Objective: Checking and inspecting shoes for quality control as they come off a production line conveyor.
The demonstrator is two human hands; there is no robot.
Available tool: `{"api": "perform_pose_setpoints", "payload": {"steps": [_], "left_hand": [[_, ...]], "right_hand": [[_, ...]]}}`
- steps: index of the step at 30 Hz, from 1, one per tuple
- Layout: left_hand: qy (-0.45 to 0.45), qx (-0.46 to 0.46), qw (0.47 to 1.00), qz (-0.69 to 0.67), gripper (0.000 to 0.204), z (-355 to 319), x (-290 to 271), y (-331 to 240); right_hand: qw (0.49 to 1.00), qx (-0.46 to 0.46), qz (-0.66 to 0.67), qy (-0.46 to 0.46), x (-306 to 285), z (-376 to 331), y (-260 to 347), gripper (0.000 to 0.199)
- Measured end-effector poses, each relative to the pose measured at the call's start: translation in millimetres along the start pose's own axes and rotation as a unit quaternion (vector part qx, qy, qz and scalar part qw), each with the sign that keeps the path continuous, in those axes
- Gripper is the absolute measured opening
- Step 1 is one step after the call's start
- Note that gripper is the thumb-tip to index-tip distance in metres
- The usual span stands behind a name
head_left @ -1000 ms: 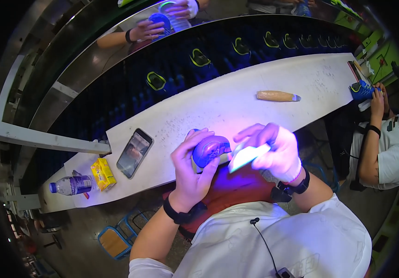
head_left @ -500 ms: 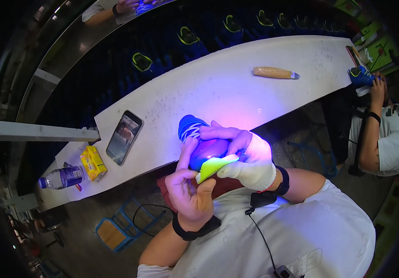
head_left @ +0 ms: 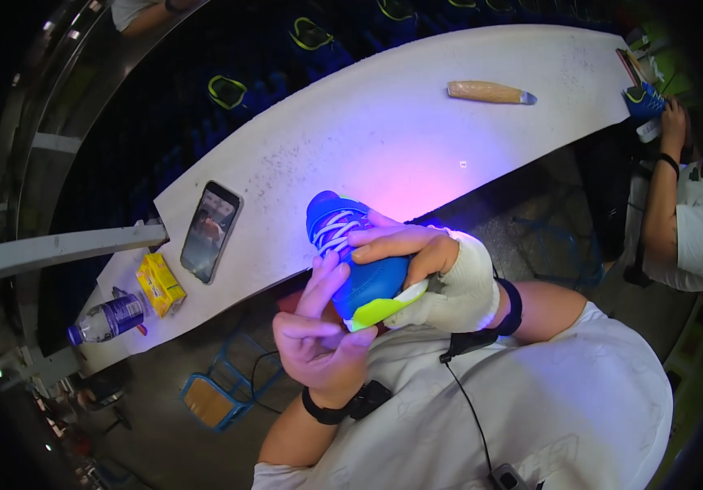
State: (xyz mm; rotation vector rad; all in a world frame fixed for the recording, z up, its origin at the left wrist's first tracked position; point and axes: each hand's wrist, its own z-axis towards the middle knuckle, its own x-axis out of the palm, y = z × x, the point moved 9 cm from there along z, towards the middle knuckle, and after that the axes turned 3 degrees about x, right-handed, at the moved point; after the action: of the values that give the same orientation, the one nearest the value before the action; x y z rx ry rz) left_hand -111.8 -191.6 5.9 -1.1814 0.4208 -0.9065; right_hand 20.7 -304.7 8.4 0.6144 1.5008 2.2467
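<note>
A blue sneaker (head_left: 374, 282) with pale laces and a yellow-green and white edge at its near end is held between my hands, just off the table's front edge. My right hand (head_left: 441, 273), in a white glove with bare fingers, grips it from the right, fingers lying over the laces. My left hand (head_left: 323, 347), bare, is on its left side. Its fingers are partly bent against the shoe and the thumb is by the yellow-green edge. The sneaker's underside is hidden.
On the white table (head_left: 319, 135) lie a phone (head_left: 212, 233), a yellow packet (head_left: 160, 284), a plastic bottle (head_left: 108, 318) and a wooden-handled tool (head_left: 490, 92). Dark shoes with yellow-green collars (head_left: 311, 33) line the far side. A co-worker (head_left: 678, 196) handles another blue shoe at right. A stool (head_left: 217, 400) stands below left.
The sneaker has tilted, so more of its blue side and laces shows and less of the yellow-green part. My left thumb has moved lower along its edge. The view has shifted slightly.
</note>
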Motion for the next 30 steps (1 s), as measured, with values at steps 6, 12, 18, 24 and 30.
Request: {"api": "perform_pose_setpoints", "payload": {"steps": [6, 12, 18, 24, 30], "left_hand": [[0.124, 0.006, 0.981, 0.147, 0.047, 26.1, -0.9, -16.3], [0.051, 0.036, 0.989, 0.136, 0.043, 23.5, -5.4, -12.0], [0.044, -0.051, 0.991, 0.119, 0.052, 29.9, -26.1, -26.8], [0.203, 0.021, 0.925, 0.322, 0.075, 44.0, -18.4, -28.0], [0.200, 0.037, 0.930, 0.308, 0.065, 42.1, -30.4, -23.1]], "right_hand": [[0.988, -0.047, -0.139, 0.049, 3.5, 10.2, 16.4, 0.026], [0.973, -0.014, -0.224, 0.054, 1.8, 19.6, 4.9, 0.043], [0.945, -0.150, -0.287, 0.035, 11.1, 19.2, -12.0, 0.040], [0.939, -0.206, -0.260, 0.092, 24.8, 24.8, -9.5, 0.047], [0.920, -0.149, -0.339, 0.125, 26.5, 32.9, -22.7, 0.038]]}}
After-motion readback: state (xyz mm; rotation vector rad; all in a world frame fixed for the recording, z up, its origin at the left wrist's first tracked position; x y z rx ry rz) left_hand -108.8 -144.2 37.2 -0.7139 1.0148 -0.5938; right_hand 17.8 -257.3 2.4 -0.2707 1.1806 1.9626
